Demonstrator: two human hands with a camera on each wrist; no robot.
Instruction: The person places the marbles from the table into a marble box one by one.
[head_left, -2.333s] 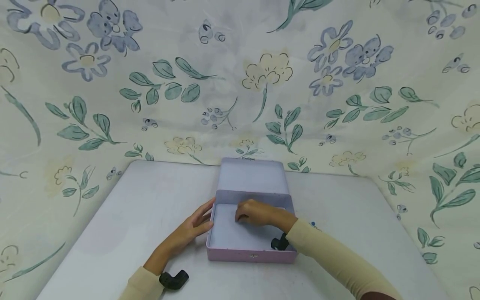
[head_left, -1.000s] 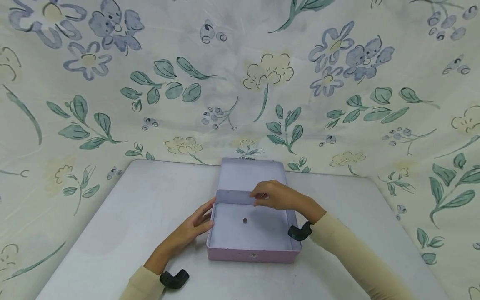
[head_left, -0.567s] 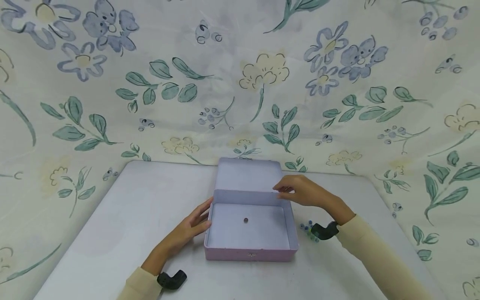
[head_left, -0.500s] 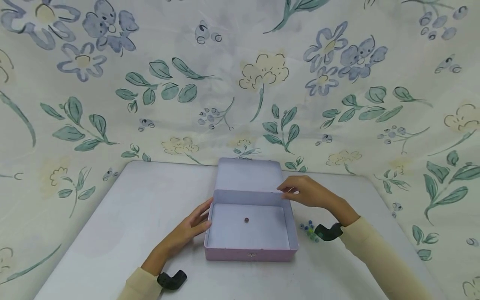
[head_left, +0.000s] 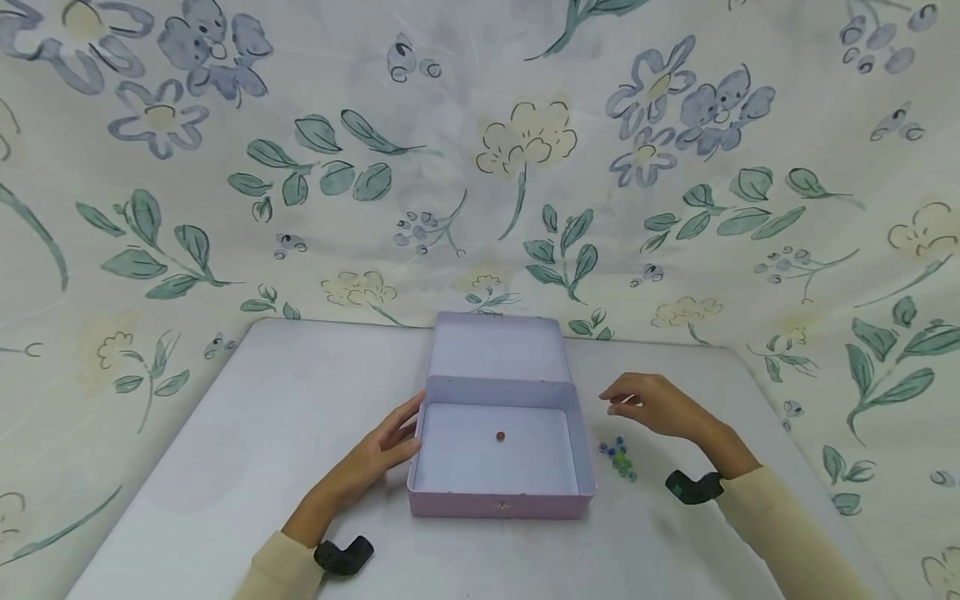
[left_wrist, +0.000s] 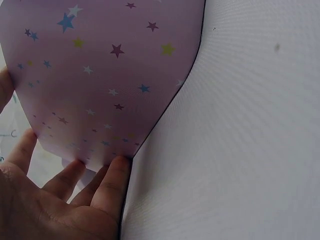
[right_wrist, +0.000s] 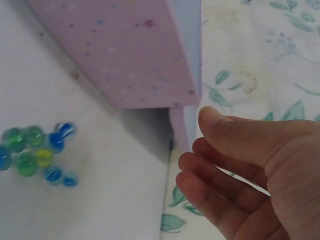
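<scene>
An open lilac tin box [head_left: 459,503] stands mid-table, its lid [head_left: 497,346] laid back flat. One small red marble [head_left: 500,435] lies on the box floor. My left hand [head_left: 386,440] rests with straight fingers [left_wrist: 107,185] against the box's starred left wall [left_wrist: 100,75]. My right hand [head_left: 645,404] hovers to the right of the box, with its fingers [right_wrist: 225,135] loosely curled and nothing in them. Just below and left of it, a cluster of several blue, green and yellow marbles [head_left: 618,458] lies on the table. The marbles [right_wrist: 35,150] sit beside the box's outer wall [right_wrist: 125,60].
The white table [head_left: 285,400] is backed and flanked by a hanging flowered cloth [head_left: 525,167]. A black camera mount sits on each wrist [head_left: 345,556] [head_left: 693,487]. The box's front wall has a small clasp [head_left: 501,506].
My right hand came out of the box, leaving a red marble inside, and moved right to hover above the marble cluster. The left hand stayed against the box.
</scene>
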